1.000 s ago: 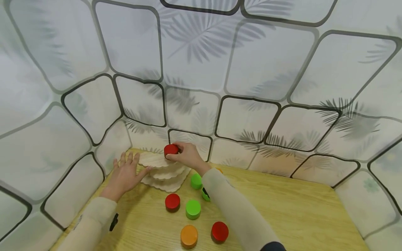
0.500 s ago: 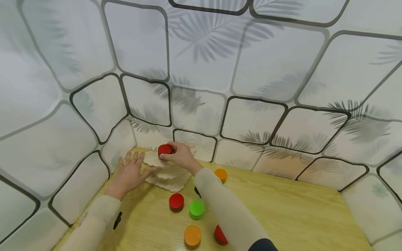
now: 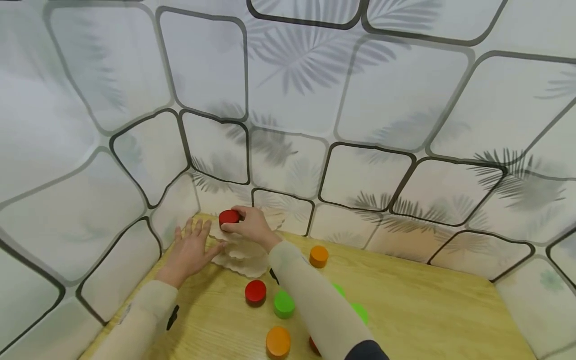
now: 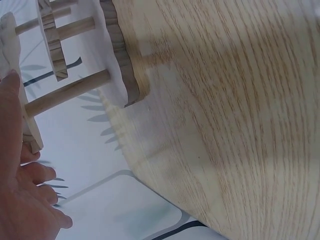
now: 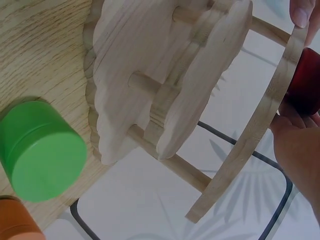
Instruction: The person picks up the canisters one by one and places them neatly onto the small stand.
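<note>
A pale wooden tiered stand (image 3: 252,265) with scalloped shelves and round dowel posts stands in the table's back left corner. My right hand (image 3: 252,226) pinches a red round pot (image 3: 229,217) between thumb and fingers at the top shelf. In the right wrist view the red pot (image 5: 306,82) sits against the upper face of that shelf (image 5: 250,130). To the left, my left hand (image 3: 191,252) has its fingers spread and its thumb at the stand's edge. The left wrist view shows that thumb (image 4: 10,85) on the top shelf; the left fingertips extend past its edge.
On the wooden table (image 3: 405,300) lie a red pot (image 3: 256,292), a green pot (image 3: 284,304) and orange pots (image 3: 319,256) (image 3: 278,342). My right sleeve (image 3: 310,295) partly covers further green pots and a red one. Patterned walls (image 3: 288,160) rise behind and left.
My right hand has carried the red pot leftward across the top shelf. The left hand keeps its place by the stand. The head view has shifted slightly.
</note>
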A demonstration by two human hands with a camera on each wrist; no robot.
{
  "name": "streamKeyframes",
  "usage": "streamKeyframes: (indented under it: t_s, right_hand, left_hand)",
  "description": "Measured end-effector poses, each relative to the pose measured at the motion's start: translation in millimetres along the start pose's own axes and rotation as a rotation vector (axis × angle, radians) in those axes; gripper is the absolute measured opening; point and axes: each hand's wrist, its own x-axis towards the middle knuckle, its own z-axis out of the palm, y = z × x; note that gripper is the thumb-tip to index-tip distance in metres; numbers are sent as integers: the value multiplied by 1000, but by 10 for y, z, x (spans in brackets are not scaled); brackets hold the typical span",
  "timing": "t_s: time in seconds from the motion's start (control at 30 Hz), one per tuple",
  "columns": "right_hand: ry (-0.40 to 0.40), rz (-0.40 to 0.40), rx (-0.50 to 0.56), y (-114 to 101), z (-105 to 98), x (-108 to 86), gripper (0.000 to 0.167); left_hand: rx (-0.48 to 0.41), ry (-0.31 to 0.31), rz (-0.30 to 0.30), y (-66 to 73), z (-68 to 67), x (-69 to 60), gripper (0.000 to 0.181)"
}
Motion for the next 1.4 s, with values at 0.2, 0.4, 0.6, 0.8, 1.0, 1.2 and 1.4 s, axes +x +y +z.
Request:
streamKeyframes:
  t_s: [0.2, 0.4, 0.6, 0.8, 1.0, 1.2, 1.4]
  right_hand:
    - [-19, -1, -42, -21, 32, 32, 60]
    - [-48, -8, -19, -53, 41, 53, 61]
    - [-56, -7, -11, -50, 51, 67, 64]
    - [-63, -30, 35, -48, 112, 70, 60]
    - [-70, -26, 7, -56, 124, 66, 63]
    - [-82, -15, 27, -57, 118, 54, 71]
    - [-81, -5, 82, -33, 84, 27, 80]
  left_hand:
    - [-14, 11, 2, -16, 24, 4, 88]
    - [-32, 13, -3, -26, 48, 23, 90]
    - [-15, 11, -2, -25, 54, 41, 89]
    - [-12, -7, -18, -17, 34, 15, 89]
    - [-6, 15, -18, -9, 38, 6, 88]
    - [-10, -1, -27, -12, 45, 2, 89]
    - [-25, -2, -33, -19, 51, 13, 91]
